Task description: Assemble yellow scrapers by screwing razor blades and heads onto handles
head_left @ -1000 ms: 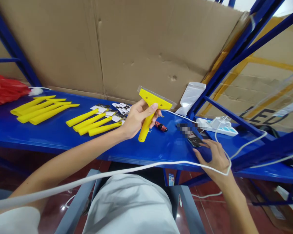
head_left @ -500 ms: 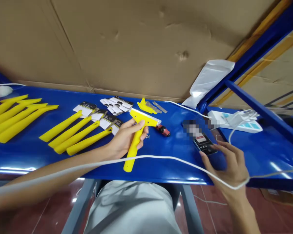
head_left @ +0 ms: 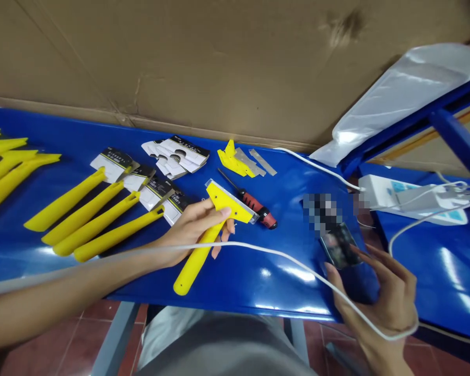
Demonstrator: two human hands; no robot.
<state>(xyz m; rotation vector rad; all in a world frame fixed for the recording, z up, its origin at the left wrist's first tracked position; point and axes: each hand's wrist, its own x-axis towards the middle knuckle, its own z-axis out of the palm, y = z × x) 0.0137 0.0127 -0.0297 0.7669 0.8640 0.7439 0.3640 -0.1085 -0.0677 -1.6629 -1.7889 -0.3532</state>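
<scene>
My left hand (head_left: 198,224) grips a yellow scraper (head_left: 203,256) just below its wide head, thumb pressed on the head. A metal blade edge (head_left: 235,201) runs along the head's far side. My right hand (head_left: 384,292) is at the near end of a smartphone (head_left: 339,243) on the blue table. Its thumb and fingers are apart, one fingertip at the screen's right edge. A white cable (head_left: 266,249) crosses in front of both arms. Beyond the scraper lies a red and black screwdriver (head_left: 254,203), and small yellow parts (head_left: 233,159) sit beside loose metal blades (head_left: 262,162).
Several yellow handles (head_left: 97,230) lie at left with printed cards (head_left: 141,177) at their ends; more cards (head_left: 176,154) lie behind. Further left are other yellow handles (head_left: 8,177). A white power strip (head_left: 411,198) and plastic bag (head_left: 399,94) are at right. Cardboard (head_left: 219,68) stands behind.
My view has shifted, bringing the table nearer. The scraper's handle end has swung towards the left. On the phone, the white and red panel has given way to a darker picture.
</scene>
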